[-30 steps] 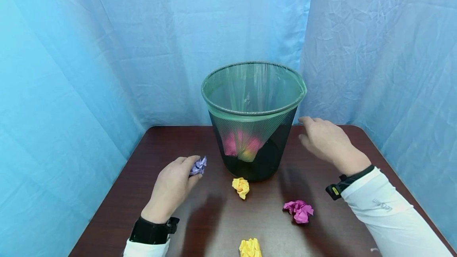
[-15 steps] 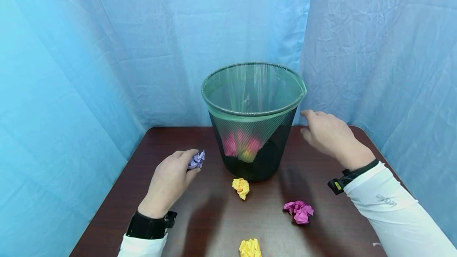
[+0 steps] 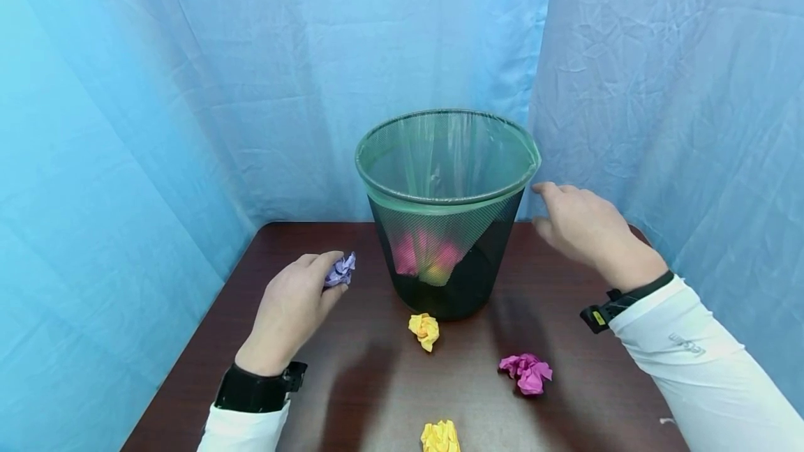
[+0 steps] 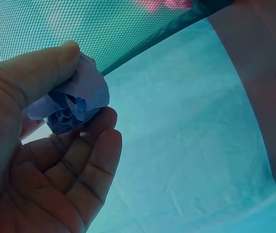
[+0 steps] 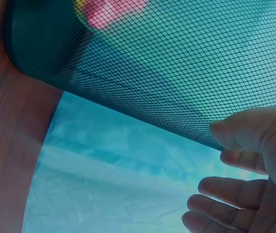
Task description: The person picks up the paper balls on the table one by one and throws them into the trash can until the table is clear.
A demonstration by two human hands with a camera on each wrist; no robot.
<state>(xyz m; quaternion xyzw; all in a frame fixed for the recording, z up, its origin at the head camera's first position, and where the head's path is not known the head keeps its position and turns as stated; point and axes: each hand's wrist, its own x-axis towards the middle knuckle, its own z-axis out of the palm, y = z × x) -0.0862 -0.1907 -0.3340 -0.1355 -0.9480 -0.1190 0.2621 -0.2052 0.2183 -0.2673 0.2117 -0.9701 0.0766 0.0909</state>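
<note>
Between thumb and fingers, my left hand (image 3: 291, 305) pinches a crumpled purple paper ball (image 3: 340, 270), held above the table left of the bin. The left wrist view shows that paper ball (image 4: 79, 99) close up. A black mesh wastebasket (image 3: 486, 264) with a green liner stands at the back, pink and yellow paper balls (image 3: 427, 257) showing through its side. Beside its right side hovers my right hand (image 3: 584, 225), fingers relaxed, holding nothing. In the right wrist view the thumb of the right hand (image 5: 254, 165) lies in front of the mesh; whether it touches cannot be told.
A yellow paper ball (image 3: 424, 330) lies right in front of the wastebasket. Another yellow one (image 3: 440, 437) is at the bottom edge of the view, and a magenta one (image 3: 527, 373) lies to the right. Blue curtains (image 3: 301, 89) surround the dark wooden table (image 3: 465, 389).
My left hand has risen and shifted slightly left with the purple paper ball. My right hand has moved up and a little right. The wastebasket and loose paper balls stay put.
</note>
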